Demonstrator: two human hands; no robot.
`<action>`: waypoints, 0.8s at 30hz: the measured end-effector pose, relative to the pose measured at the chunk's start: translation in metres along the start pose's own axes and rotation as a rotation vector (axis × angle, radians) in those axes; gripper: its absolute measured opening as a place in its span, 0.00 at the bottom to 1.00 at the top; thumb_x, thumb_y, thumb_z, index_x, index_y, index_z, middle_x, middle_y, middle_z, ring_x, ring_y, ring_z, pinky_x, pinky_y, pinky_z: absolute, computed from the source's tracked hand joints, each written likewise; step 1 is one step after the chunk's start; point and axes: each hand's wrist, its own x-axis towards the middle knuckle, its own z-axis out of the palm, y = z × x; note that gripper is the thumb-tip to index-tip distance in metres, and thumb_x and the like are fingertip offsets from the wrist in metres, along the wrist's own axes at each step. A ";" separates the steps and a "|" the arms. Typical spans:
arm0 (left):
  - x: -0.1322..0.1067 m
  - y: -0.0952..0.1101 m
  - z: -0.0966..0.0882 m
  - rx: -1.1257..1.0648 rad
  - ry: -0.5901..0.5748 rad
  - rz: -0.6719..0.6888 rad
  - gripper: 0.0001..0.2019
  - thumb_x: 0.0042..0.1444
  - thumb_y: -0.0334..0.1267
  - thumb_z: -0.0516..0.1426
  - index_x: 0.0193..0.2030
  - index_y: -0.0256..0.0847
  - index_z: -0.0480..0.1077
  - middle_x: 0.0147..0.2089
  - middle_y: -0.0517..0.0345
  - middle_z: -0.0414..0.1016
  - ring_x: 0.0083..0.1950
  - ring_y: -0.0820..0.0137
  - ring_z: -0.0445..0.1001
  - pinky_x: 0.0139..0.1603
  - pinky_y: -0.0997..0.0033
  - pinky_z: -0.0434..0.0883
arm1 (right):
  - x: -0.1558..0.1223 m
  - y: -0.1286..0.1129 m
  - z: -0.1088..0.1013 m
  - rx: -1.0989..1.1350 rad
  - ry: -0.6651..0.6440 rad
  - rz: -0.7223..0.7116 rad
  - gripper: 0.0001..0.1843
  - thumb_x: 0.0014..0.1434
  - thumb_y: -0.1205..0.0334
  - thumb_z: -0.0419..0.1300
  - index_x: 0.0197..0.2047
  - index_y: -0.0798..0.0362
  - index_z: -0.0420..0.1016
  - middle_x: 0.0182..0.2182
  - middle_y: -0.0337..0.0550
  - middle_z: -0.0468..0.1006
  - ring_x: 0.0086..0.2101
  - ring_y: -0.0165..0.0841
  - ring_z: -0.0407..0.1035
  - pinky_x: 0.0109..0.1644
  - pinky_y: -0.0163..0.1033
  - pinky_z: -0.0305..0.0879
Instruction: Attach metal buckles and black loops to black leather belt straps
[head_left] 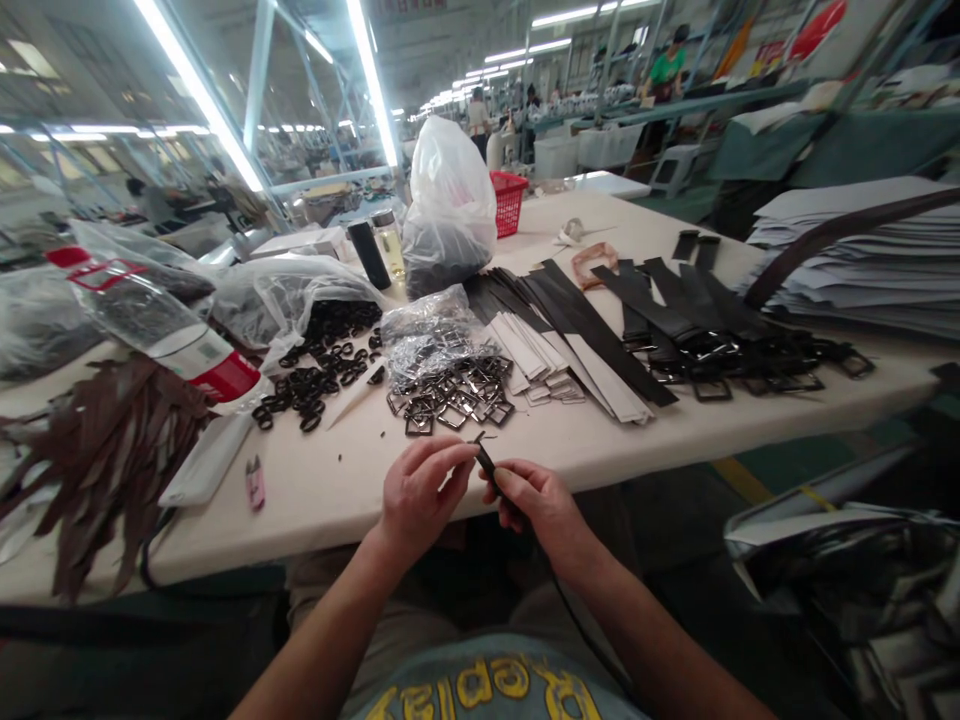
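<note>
Both hands meet just off the table's front edge over a black belt strap. My right hand grips the strap near its end between thumb and fingers, and its tail hangs down past my right forearm. At the tip my left hand is closed in a pinch, touching the end, where a thin dark piece sticks out; I cannot make out what it is. Just beyond lies a pile of metal buckles, partly under clear plastic. Left of them are black belt loops spilling from a bag.
Black straps and buckled belts lie to the right, before stacked white sheets. On the left are brown strips, a tipped plastic bottle and pink snips. A full plastic bag stands behind.
</note>
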 end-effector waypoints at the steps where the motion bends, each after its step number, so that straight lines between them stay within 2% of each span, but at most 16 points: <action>1: 0.000 -0.001 0.000 0.000 -0.004 0.014 0.09 0.58 0.26 0.60 0.43 0.42 0.73 0.38 0.56 0.80 0.39 0.72 0.79 0.43 0.74 0.76 | 0.000 0.000 -0.001 -0.009 -0.008 0.005 0.21 0.52 0.44 0.63 0.33 0.56 0.75 0.27 0.40 0.76 0.20 0.23 0.62 0.22 0.30 0.53; 5: -0.002 -0.004 -0.001 -0.016 -0.033 0.032 0.09 0.59 0.27 0.59 0.44 0.42 0.74 0.39 0.55 0.80 0.40 0.71 0.79 0.43 0.74 0.76 | 0.000 0.001 -0.002 -0.001 -0.026 0.039 0.22 0.52 0.44 0.64 0.35 0.57 0.76 0.27 0.40 0.76 0.20 0.23 0.62 0.22 0.30 0.53; 11: -0.006 0.005 0.000 -0.115 -0.073 0.122 0.11 0.60 0.27 0.57 0.45 0.44 0.74 0.39 0.56 0.80 0.39 0.71 0.78 0.44 0.72 0.76 | 0.000 0.000 -0.001 0.070 -0.012 -0.021 0.21 0.54 0.43 0.63 0.29 0.56 0.74 0.26 0.39 0.75 0.20 0.23 0.60 0.23 0.30 0.54; 13: -0.012 0.007 0.005 -0.155 -0.051 0.059 0.12 0.59 0.26 0.58 0.46 0.45 0.74 0.39 0.56 0.79 0.40 0.70 0.78 0.44 0.71 0.76 | -0.001 -0.001 -0.002 0.050 0.012 -0.042 0.20 0.54 0.45 0.63 0.32 0.56 0.75 0.26 0.39 0.76 0.20 0.23 0.61 0.24 0.31 0.56; 15: -0.020 0.009 0.012 -0.254 0.024 -0.126 0.13 0.57 0.27 0.60 0.48 0.45 0.73 0.41 0.55 0.78 0.42 0.69 0.77 0.45 0.69 0.76 | -0.003 -0.002 -0.003 -0.037 0.059 -0.101 0.18 0.55 0.47 0.63 0.37 0.55 0.76 0.28 0.40 0.77 0.22 0.25 0.64 0.26 0.32 0.59; 17: -0.027 0.010 0.019 -0.453 0.082 -0.424 0.17 0.56 0.31 0.62 0.53 0.46 0.71 0.45 0.54 0.76 0.43 0.68 0.77 0.44 0.69 0.76 | -0.007 -0.004 -0.005 -0.222 0.130 -0.223 0.15 0.57 0.51 0.62 0.40 0.54 0.77 0.31 0.41 0.79 0.27 0.29 0.68 0.31 0.34 0.64; 19: -0.031 0.012 0.025 -0.730 0.016 -0.757 0.19 0.57 0.37 0.62 0.56 0.44 0.69 0.43 0.54 0.76 0.40 0.70 0.76 0.41 0.71 0.75 | -0.010 -0.006 -0.007 -0.482 0.239 -0.379 0.11 0.56 0.56 0.62 0.40 0.53 0.77 0.33 0.42 0.79 0.32 0.33 0.72 0.37 0.36 0.67; 21: -0.034 0.015 0.029 -1.017 -0.119 -1.041 0.16 0.60 0.45 0.60 0.51 0.39 0.72 0.38 0.54 0.77 0.36 0.70 0.76 0.38 0.72 0.74 | -0.012 -0.007 -0.009 -0.724 0.349 -0.523 0.10 0.55 0.59 0.63 0.40 0.53 0.76 0.34 0.43 0.80 0.34 0.36 0.73 0.39 0.38 0.68; 22: -0.034 0.017 0.030 -1.148 -0.162 -1.140 0.16 0.61 0.48 0.58 0.47 0.37 0.74 0.36 0.53 0.77 0.35 0.70 0.75 0.37 0.73 0.74 | -0.012 -0.006 -0.010 -0.821 0.391 -0.588 0.11 0.55 0.60 0.63 0.41 0.53 0.76 0.34 0.43 0.80 0.35 0.37 0.74 0.39 0.39 0.68; 24: -0.034 0.022 0.031 -1.340 -0.153 -1.248 0.21 0.60 0.55 0.56 0.41 0.35 0.76 0.34 0.52 0.77 0.34 0.69 0.75 0.36 0.72 0.74 | -0.012 -0.004 -0.011 -0.966 0.427 -0.701 0.12 0.56 0.61 0.62 0.44 0.54 0.75 0.35 0.44 0.80 0.35 0.38 0.75 0.40 0.39 0.68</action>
